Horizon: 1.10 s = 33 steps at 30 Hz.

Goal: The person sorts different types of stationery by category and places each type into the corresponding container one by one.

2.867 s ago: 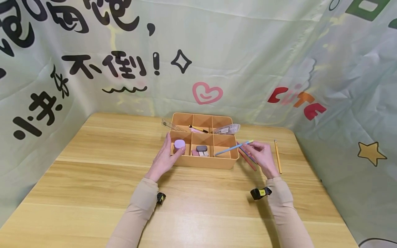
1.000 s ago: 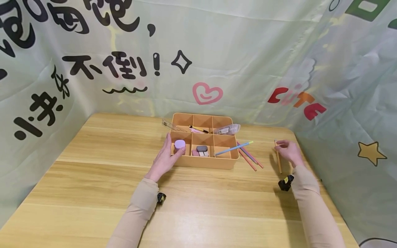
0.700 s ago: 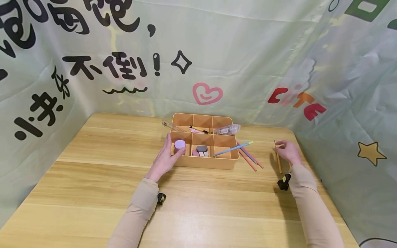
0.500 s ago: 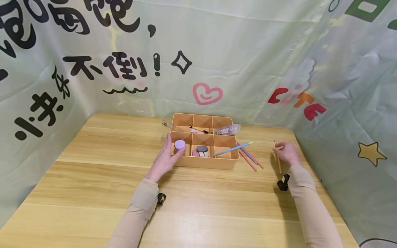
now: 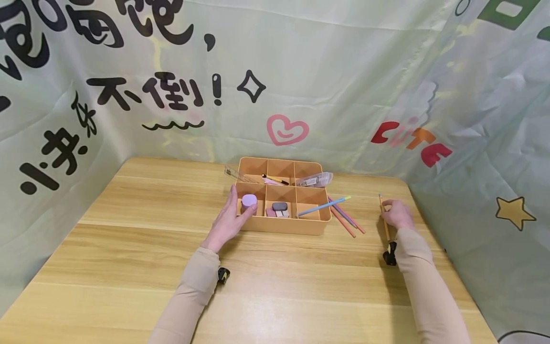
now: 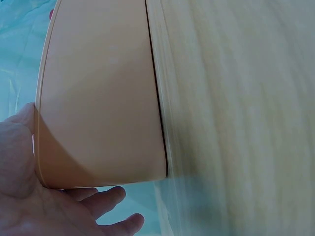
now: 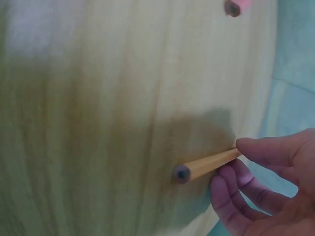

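Observation:
In the head view my left hand holds the near left corner of an orange compartment box. Its thumb reaches over the front rim and its fingers lie along the left side; the left wrist view shows two fingertips free of the wall. My right hand pinches a yellow pencil between thumb and fingers at the table's right side. In the right wrist view, the pencil's dark end points away from the hand. Part of the pencil is hidden behind the fingers.
The box holds a purple-lidded container, several erasers, a black-and-yellow pen, a clear ruler and a clear plastic packet. A blue pencil leans over its right rim. Several coloured pencils lie beside it.
My right hand has let go of the blue pencil, moved right to the yellow pencil and taken hold of it, then shifted slightly left with it. The left hand has stayed on the box.

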### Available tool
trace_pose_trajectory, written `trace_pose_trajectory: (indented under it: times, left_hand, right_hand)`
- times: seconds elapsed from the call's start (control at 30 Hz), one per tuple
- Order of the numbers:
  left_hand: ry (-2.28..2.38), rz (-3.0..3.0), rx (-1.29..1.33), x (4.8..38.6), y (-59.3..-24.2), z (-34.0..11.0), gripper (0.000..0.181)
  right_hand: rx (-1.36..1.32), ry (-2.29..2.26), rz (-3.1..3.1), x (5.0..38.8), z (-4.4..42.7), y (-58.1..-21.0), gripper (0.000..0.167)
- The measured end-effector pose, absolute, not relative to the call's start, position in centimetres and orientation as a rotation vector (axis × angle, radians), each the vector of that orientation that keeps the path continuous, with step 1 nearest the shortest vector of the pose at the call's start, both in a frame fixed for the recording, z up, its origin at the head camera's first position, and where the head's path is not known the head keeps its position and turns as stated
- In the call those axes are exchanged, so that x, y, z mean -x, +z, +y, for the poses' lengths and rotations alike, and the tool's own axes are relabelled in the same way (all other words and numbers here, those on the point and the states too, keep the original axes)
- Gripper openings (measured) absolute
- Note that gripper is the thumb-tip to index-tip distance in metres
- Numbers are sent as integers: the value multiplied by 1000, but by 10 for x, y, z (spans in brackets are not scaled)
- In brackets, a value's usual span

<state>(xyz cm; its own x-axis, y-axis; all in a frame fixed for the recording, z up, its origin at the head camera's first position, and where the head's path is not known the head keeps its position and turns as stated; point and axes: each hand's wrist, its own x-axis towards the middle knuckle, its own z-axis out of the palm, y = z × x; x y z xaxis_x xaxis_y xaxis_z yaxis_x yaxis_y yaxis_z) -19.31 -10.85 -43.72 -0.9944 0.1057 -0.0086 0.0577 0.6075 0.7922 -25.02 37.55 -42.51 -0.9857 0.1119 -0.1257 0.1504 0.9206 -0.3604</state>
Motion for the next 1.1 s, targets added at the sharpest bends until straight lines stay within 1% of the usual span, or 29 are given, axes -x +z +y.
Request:
trace_pose_trajectory:
  times: [0.37,0.7,0.9,1.1]
  left_hand:
    - [1352,2759,-131,193,-437,-109,100]
    - [1351,2755,-131,194,-438,-109,99]
    - [1357,2749,-127,194,-438,-109,100]
    - [1357,2751,-130,193,-438,-109,99]
  right_hand:
    - [-224,-509,2999,251,372,-427,49]
    - [-239,-681,3072,248,370,-427,48]
    - [-194,-806,3182,245,360,-418,46]
    - [-234,-903,3232,237,347,-407,43]
